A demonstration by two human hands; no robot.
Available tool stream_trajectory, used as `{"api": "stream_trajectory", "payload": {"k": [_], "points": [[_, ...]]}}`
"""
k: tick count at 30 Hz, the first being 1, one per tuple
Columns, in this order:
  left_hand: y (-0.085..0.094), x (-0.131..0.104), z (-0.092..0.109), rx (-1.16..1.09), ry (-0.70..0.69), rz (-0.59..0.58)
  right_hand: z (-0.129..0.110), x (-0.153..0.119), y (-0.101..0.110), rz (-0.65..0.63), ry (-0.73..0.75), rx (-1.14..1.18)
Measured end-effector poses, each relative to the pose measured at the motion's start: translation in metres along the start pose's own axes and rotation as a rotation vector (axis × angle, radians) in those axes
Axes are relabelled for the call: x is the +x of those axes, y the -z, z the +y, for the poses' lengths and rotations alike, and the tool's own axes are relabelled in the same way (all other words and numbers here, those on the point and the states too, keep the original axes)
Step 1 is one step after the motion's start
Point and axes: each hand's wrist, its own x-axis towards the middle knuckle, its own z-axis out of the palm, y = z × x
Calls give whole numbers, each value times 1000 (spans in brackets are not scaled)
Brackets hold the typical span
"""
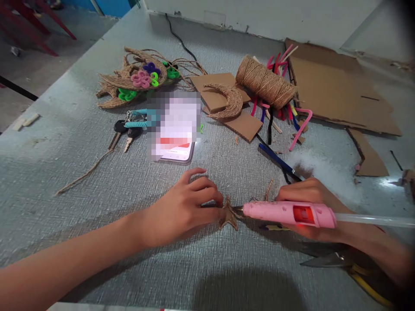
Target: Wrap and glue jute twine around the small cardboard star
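My left hand (189, 205) pinches a small brown star (229, 217) edged with jute twine, low over the grey table. A pink hot glue gun (285, 213) lies sideways in my right hand (308, 194), whose fingers are wrapped around its far side and partly hidden. The gun's metal nozzle meets the star's right side, and a clear glue stick (372, 219) sticks out of its back end. A short twine end (269, 189) stands up beyond the gun. Scissors (340, 259) with a yellow handle lie below my right wrist.
A lit phone (177, 151) and keys (128, 134) lie beyond my left hand. Farther back are twine crescents with fuzzy flowers (141, 79), a twine crescent (231, 101) on cardboard, a jute twine roll (266, 82) and a large cardboard sheet (337, 90). A blue-handled cutter (279, 160) lies near my right hand.
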Motion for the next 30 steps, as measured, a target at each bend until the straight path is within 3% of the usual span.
{"api": "stream_trajectory", "payload": {"k": [30], "points": [[-1, 1, 1, 6, 1, 5, 6, -8, 2, 6, -2, 23]]}}
